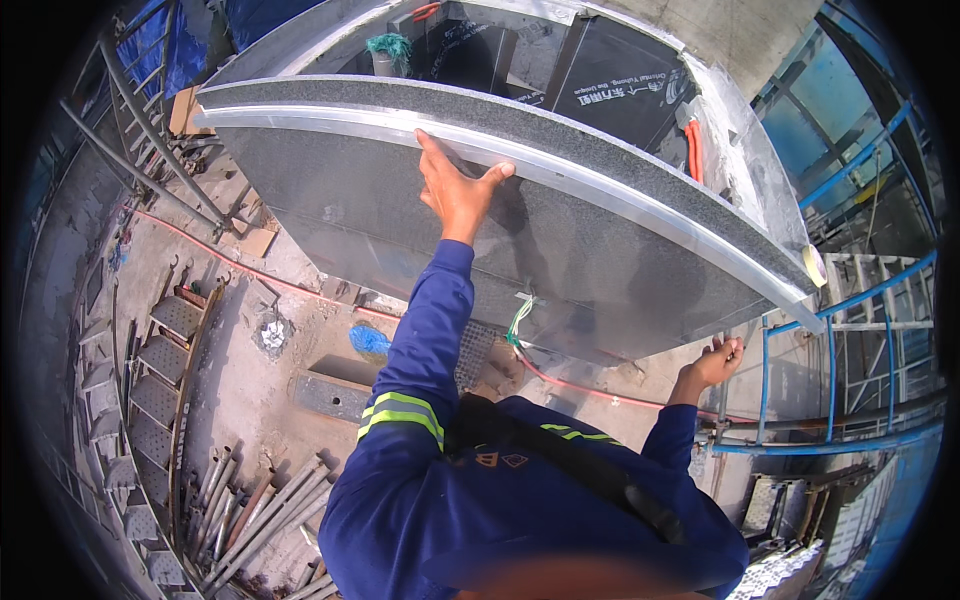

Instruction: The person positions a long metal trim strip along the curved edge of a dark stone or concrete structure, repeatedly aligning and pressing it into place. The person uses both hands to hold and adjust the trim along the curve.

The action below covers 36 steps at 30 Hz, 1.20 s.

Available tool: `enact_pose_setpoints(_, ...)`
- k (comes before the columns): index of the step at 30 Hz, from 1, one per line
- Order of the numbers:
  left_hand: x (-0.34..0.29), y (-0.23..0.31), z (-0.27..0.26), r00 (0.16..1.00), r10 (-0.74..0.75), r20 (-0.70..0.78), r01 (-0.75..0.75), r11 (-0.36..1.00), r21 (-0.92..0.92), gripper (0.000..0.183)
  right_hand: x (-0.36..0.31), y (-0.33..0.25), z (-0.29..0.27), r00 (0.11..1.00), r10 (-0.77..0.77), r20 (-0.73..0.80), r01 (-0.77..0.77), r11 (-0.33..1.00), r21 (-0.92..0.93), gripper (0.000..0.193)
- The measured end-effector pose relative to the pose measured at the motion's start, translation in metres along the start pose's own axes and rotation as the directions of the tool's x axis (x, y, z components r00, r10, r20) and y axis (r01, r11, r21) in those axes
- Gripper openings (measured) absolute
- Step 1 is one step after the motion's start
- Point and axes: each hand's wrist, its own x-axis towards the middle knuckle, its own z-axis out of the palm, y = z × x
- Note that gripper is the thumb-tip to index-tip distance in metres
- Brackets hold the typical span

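A long silver metal straightedge [610, 190] runs along the top of a dark grey stone panel [340, 190], its right end jutting past the panel. My left hand [458, 190] holds the straightedge against the panel near the middle, thumb and index finger spread wide across it. Off the panel's lower right edge is my right hand [712, 362], with its fingers curled; whatever they hold, if anything, is hidden. A pale yellow tape roll [815, 265] sits at the panel's right end. Below the panel hangs a green and white cord [518, 320].
Behind the panel is a recess lined with black sheeting [620, 85], with orange straps [694, 150] inside. Blue metal railing [830, 440] stands at right. Steel pipes [270, 520] and stepped metal treads [155, 390] lie at left. A red hose [270, 270] crosses the floor.
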Motion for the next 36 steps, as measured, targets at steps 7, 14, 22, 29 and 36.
enact_pose_setpoints(7, 0.005, 0.001, -0.004, 0.995, 0.070, 0.068, -0.055, 0.979, -0.199, 0.158, 0.025, -0.017, 0.072, 0.877, 0.347, 0.334, -0.449, 0.839, 0.307, 0.113)
enact_pose_setpoints(14, 0.014, -0.044, 0.023, 0.989, -0.139, 0.053, 0.149, 0.939, -0.309, 0.153, 0.046, -0.012, 0.120, 0.795, 0.492, 0.354, -0.591, 0.759, 0.272, 0.072)
enact_pose_setpoints(22, -0.086, -0.110, 0.020, 0.738, -0.578, 0.348, 0.618, 0.374, -0.691, 0.054, 0.030, 0.089, 0.001, 0.801, 0.463, 0.380, -0.579, 0.760, 0.294, 0.038)
enact_pose_setpoints(29, -0.335, -0.206, -0.073, 0.431, -0.771, 0.470, 0.852, 0.177, -0.492, 0.071, -0.013, 0.189, -0.242, 0.591, 0.739, 0.323, -0.774, 0.632, -0.029, 0.037)
enact_pose_setpoints(36, -0.498, -0.204, -0.174, 0.302, -0.941, 0.151, 0.477, 0.012, -0.879, 0.049, 0.017, 0.192, -0.387, 0.078, 0.966, 0.247, -0.318, 0.259, -0.912, 0.039)
